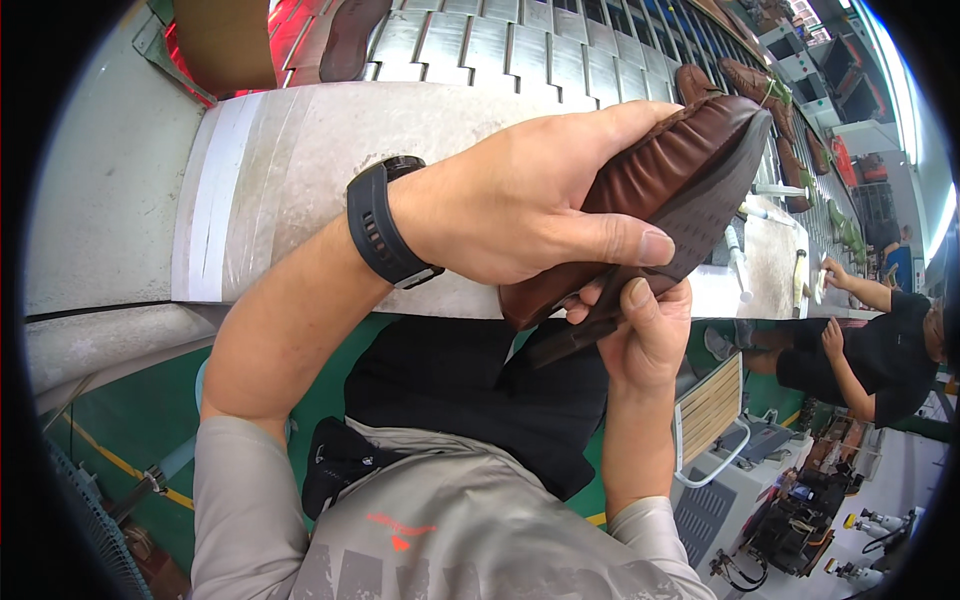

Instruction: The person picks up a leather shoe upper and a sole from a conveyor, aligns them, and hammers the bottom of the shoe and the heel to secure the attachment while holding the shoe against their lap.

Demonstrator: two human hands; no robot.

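Note:
A brown leather shoe (655, 180) with a creased upper is held up in front of me, tilted, its toe toward the far right. My left hand (520, 205), with a black watch on the wrist, wraps over the shoe from the left, the thumb pressing on the sole's edge. The dark sole (715, 215) lies against the upper at the toe. At the near end it stands apart from the upper, with a gap between. There my right hand (645, 335) pinches the sole between thumb and fingers. Some right fingertips are inside the gap, partly hidden.
Beyond the pale bench edge (300, 130) runs a metal slat conveyor (490, 45) carrying a loose dark sole (352, 40). Several brown shoes (750, 80) stand on it at the right. A white-handled brush (738, 265) lies on the bench. A co-worker (860, 350) in black stands farther right.

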